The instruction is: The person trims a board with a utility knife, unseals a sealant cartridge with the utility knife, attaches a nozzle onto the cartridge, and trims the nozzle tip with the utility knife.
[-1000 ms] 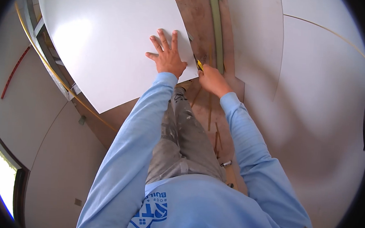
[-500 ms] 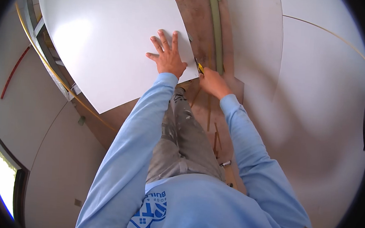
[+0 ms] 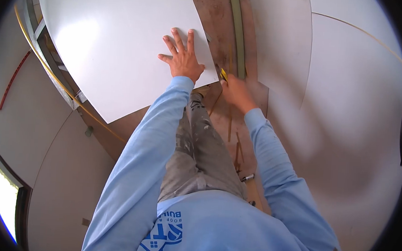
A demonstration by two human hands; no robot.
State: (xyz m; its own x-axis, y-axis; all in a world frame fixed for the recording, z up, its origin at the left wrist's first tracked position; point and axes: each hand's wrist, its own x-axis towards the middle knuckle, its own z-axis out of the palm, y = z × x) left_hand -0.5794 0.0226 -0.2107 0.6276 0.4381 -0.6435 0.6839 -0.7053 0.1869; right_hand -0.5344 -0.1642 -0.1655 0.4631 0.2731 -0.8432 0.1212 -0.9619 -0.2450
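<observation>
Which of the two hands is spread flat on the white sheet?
The left hand: its palm is down on the white sheet with fingers fanned out, whereas the right hand is closed around a yellow tool beside the sheet's edge.

My left hand point(image 3: 183, 62) is lying palm down, its fingers spreading wide and pointing away from me, the thumb splaying toward my right. My right hand point(image 3: 236, 92) is curling into a grip, slightly blurred, just beside it but apart. Both forearms are reaching forward, their light-blue sleeves ending at my wrists.
</observation>
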